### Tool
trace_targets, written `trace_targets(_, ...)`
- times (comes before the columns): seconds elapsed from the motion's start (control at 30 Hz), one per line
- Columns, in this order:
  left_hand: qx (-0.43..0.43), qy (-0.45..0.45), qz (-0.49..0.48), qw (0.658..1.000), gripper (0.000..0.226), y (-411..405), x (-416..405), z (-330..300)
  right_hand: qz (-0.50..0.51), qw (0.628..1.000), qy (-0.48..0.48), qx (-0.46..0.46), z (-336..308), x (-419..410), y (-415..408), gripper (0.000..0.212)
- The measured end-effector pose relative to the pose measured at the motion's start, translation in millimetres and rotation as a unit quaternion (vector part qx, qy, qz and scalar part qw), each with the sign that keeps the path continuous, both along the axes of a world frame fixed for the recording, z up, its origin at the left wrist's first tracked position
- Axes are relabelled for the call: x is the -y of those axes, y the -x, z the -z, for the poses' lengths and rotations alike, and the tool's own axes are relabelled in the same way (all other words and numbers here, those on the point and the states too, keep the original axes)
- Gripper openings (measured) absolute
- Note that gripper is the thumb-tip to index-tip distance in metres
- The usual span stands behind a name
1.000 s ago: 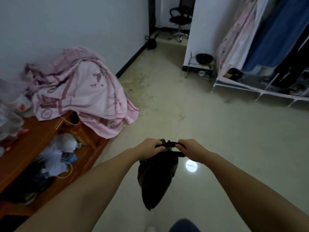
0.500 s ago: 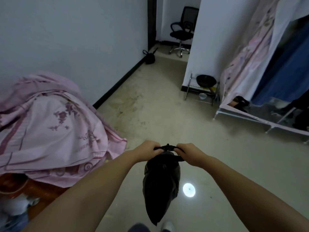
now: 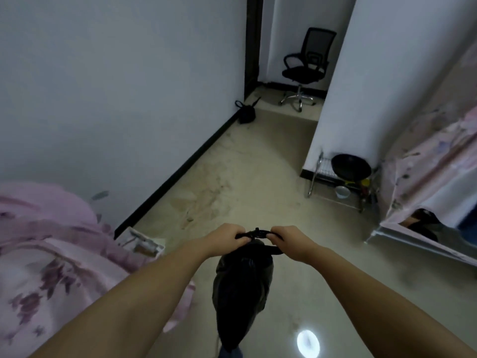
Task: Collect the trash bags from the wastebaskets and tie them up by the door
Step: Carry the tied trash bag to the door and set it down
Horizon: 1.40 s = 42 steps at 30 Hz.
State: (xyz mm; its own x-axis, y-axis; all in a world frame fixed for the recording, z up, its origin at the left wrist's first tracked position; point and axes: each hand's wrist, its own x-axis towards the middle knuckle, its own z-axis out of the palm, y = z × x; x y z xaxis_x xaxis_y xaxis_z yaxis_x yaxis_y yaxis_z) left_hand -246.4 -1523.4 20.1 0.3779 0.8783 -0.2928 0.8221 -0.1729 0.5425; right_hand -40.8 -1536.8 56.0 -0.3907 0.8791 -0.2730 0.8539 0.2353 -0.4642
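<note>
Black trash bag [image 3: 242,293] hanging over the floor [image 3: 258,177], between both hands. Left hand [image 3: 224,237] and right hand [image 3: 289,240] each curled tight around a knotted strip at its top.

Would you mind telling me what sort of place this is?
Probably a lived-in bedroom: pink floral bedding at left, a fabric-covered wardrobe at right, and an office chair beyond the doorway.
</note>
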Motion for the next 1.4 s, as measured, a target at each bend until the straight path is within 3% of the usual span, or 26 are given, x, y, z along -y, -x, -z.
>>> trace_targets(0.33,-0.003,-0.017,0.015,1.000,0.025,7.5,-277.5,-33.8,0.017,1.000,-0.022,-0.013,-17.7,-273.1,9.4,0.025)
trace_targets(0.9,0.012,-0.049,-0.036,0.998,0.025,-8.3,-704.2,-39.2,-0.077,0.996,-0.051,0.013,-26.4,-740.1,-6.4,0.023)
trace_targets(1.4,0.011,-0.022,0.039,0.999,0.033,58.9,-1089.6,-50.4,0.027,0.998,-0.039,-0.041,-28.6,-1088.0,59.4,0.028)
